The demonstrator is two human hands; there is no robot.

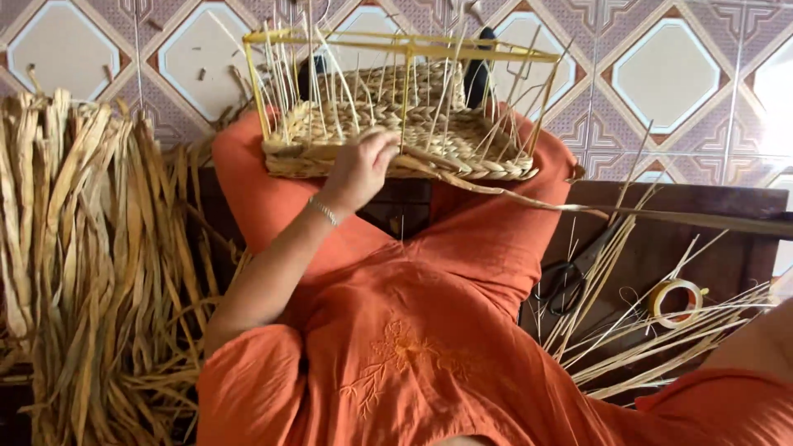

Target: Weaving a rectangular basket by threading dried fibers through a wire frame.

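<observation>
Left hand (pixel 361 169) fingers press the near rim of the basket (pixel 396 132) on the knees at upper centre, right fingers out of frame, scissors (pixel 563 285) and tape (pixel 676 299) lower right.

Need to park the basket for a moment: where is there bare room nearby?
Bare tiled floor lies beyond the basket, to the right. Dark board has room above the tape roll. Crowded: dried straw bundle on the left, thin reeds and scissors on the right.
</observation>
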